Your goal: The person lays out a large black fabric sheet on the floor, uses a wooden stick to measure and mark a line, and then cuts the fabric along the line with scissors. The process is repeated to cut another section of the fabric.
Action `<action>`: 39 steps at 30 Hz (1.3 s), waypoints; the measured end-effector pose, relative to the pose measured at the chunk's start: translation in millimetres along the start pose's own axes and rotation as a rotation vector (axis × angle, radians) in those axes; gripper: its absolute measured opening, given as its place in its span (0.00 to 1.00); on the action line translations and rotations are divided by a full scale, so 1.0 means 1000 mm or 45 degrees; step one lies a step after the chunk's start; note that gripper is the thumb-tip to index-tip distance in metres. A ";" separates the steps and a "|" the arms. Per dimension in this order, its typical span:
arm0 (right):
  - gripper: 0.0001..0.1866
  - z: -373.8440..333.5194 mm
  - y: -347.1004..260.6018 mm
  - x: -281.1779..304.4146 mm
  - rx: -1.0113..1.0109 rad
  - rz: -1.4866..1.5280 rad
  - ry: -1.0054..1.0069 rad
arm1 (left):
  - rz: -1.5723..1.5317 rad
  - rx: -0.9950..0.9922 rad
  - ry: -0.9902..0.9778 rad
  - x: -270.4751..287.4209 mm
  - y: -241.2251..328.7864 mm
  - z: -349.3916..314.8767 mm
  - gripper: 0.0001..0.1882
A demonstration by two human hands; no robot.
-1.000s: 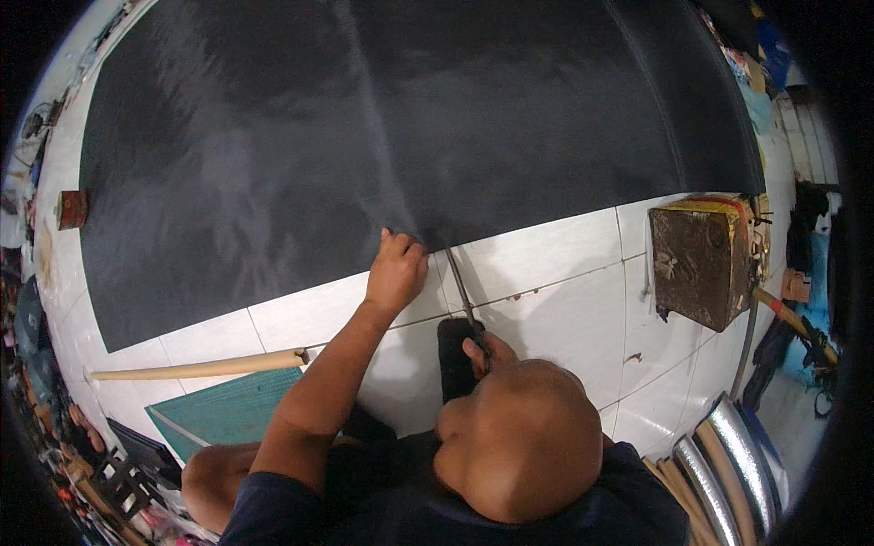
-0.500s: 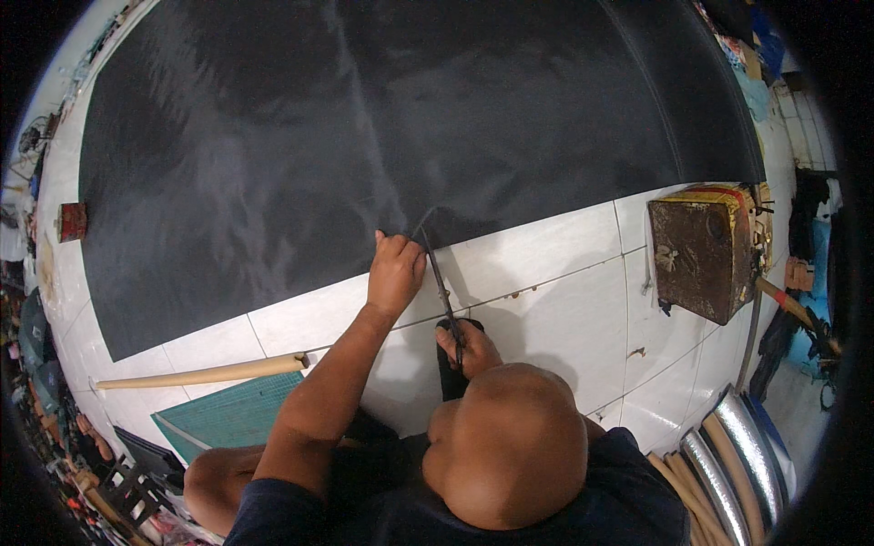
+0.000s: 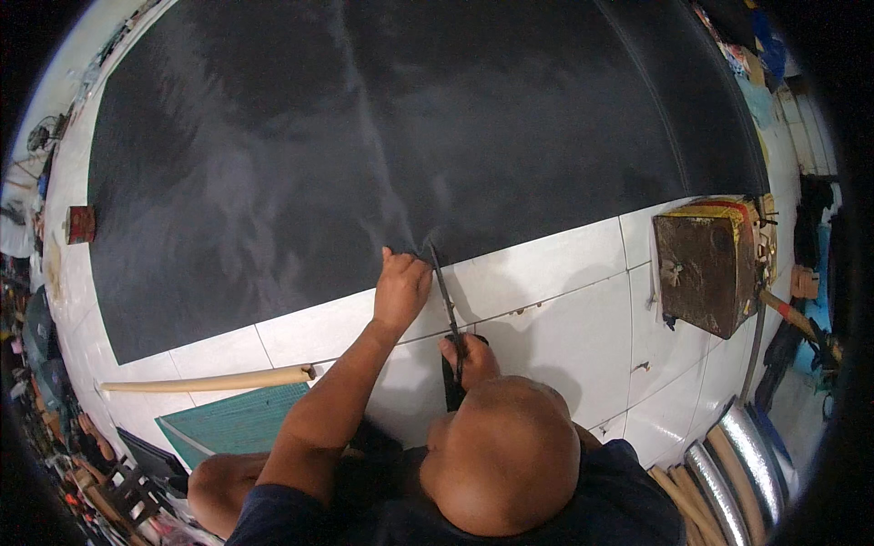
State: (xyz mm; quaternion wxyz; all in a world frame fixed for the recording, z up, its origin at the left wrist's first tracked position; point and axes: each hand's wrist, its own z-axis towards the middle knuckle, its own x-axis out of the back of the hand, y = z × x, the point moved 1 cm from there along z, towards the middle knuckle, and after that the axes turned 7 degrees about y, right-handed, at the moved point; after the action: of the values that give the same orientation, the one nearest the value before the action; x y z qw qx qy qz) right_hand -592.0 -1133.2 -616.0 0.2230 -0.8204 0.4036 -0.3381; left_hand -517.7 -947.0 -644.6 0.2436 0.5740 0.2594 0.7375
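Note:
A large sheet of black leather-like material (image 3: 273, 173) covers the floor in front of me. At its near edge my left hand (image 3: 403, 289) has its fingers closed on the material, the thumb side up against the edge. Just right of it, my right hand (image 3: 472, 357) grips the dark handles of long scissors (image 3: 445, 289). Their blades point away from me, and the tips meet the sheet's near edge beside my left fingers. Part of my right palm and forearm is hidden.
A worn brown box (image 3: 701, 268) stands at the sheet's right near corner. A cardboard tube (image 3: 209, 379) and a green cutting mat (image 3: 237, 420) lie at the near left. Several silver and tan rolls (image 3: 751, 455) are at the near right. A small red block (image 3: 80, 225) sits by the left edge.
The whole view has shifted slightly, so the sheet and hands appear lower. The scissor blades look closer together at the sheet's edge. Both hands keep their grips.

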 end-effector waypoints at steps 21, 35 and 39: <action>0.26 0.076 -0.040 -0.012 0.329 0.202 0.029 | -0.105 0.062 -0.067 0.013 -0.005 -0.001 0.05; 0.33 0.109 -0.070 -0.008 0.259 0.031 0.061 | 0.253 -0.227 -0.373 0.021 -0.002 -0.004 0.24; 0.32 0.135 -0.092 -0.007 0.225 0.089 0.027 | 0.448 -0.246 -0.477 0.019 0.010 -0.011 0.29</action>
State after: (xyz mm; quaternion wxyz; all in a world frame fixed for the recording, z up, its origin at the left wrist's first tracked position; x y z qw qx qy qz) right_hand -448.9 -1062.5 -650.2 0.3018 -0.7794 0.4030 -0.3729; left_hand -533.3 -943.1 -626.1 0.2092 0.7108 0.0347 0.6707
